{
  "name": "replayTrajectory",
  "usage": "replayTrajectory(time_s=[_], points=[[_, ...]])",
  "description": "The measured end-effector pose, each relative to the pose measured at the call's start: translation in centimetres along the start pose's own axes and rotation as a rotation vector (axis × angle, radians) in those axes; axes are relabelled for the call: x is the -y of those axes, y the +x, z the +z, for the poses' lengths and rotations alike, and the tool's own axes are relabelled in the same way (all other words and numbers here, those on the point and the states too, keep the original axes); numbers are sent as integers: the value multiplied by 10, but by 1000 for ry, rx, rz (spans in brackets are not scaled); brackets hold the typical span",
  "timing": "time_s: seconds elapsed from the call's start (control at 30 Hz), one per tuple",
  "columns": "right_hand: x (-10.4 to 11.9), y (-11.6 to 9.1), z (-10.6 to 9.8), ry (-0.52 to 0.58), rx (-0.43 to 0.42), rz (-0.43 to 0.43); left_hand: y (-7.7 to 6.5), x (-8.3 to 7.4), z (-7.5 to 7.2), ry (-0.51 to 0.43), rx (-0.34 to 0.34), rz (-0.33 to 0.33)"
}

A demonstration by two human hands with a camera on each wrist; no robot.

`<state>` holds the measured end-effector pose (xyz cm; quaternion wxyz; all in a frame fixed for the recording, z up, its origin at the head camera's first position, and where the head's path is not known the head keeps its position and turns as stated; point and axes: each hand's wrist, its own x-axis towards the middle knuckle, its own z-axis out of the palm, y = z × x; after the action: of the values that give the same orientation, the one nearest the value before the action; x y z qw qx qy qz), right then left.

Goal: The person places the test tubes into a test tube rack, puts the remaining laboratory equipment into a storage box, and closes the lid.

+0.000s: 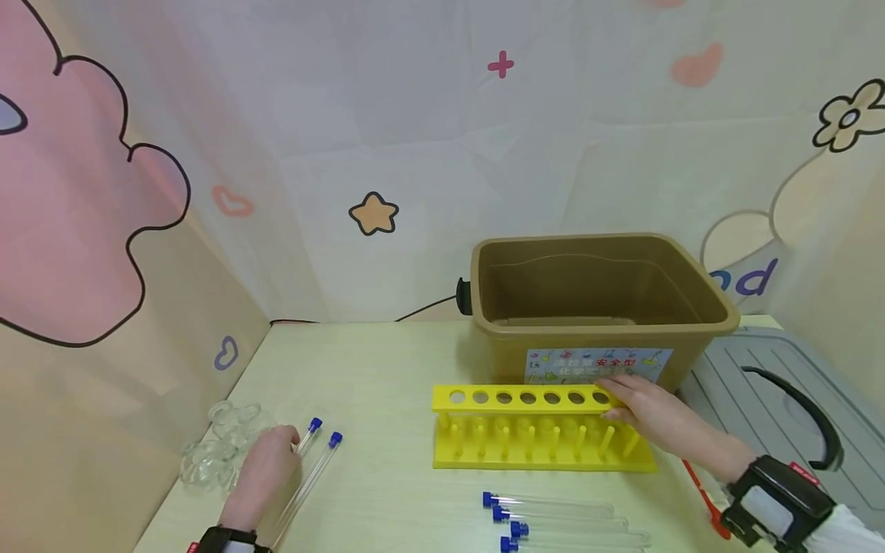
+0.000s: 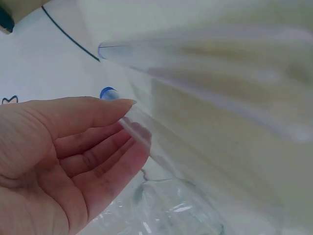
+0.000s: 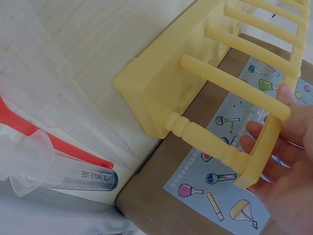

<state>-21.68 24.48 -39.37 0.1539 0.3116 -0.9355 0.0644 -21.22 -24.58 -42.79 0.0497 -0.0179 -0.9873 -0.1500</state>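
Observation:
At the left of the head view, my left hand (image 1: 266, 468) pinches a clear test tube with a blue cap (image 1: 315, 424) between thumb and fingers. A second blue-capped test tube (image 1: 311, 478) lies just to its right on the table. On the other side, my right hand (image 1: 657, 418) grips the right end of the top bar of a yellow test tube rack (image 1: 542, 464). The rack stands upright, and the holes in its bar hold no tubes. In the right wrist view, the thumb and fingers (image 3: 274, 152) lie around that bar.
Behind the rack stands a brown bin (image 1: 594, 330) with a label. Several capped test tubes (image 1: 567, 524) lie in front. Clear rounded vessels (image 1: 207, 461) sit at far left. A grey lid (image 1: 754, 384), a red spoon-like tool (image 1: 705, 495) and a syringe (image 3: 83, 178) are at right.

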Motion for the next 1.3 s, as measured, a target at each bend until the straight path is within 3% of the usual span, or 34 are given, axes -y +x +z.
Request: replayTrajectory(time_s=[0.27,0.47,0.53,0.7,0.77,0.87,0.93,1.03,1.07,1.1,1.2,1.3], points=[[-2,0,2,-2,6,1,3,-19,-24,-54,-111,31],[-2,0,3,-7,-1,7,10,-29,-27,-151,-299,90],[-2,0,3,-7,3,17,19,-22,-19,-178,-346,107],[-2,0,3,-4,18,38,69,29,41,-136,-502,156],[-2,0,4,-6,16,39,86,42,61,-120,-567,174],[-3,0,4,-10,11,38,89,29,55,-127,-624,207],[-3,0,4,-8,13,40,72,-2,25,-207,-599,254],[-3,0,4,-6,20,47,53,-42,-10,-335,-570,323],[-2,0,4,-5,22,49,51,-51,-15,-352,-574,335],[-2,0,4,-4,23,52,51,-57,-17,-370,-576,346],[-2,0,5,-6,27,58,67,-55,-3,-346,-635,353],[-2,0,5,-7,30,63,67,-69,-8,-425,-659,408]])
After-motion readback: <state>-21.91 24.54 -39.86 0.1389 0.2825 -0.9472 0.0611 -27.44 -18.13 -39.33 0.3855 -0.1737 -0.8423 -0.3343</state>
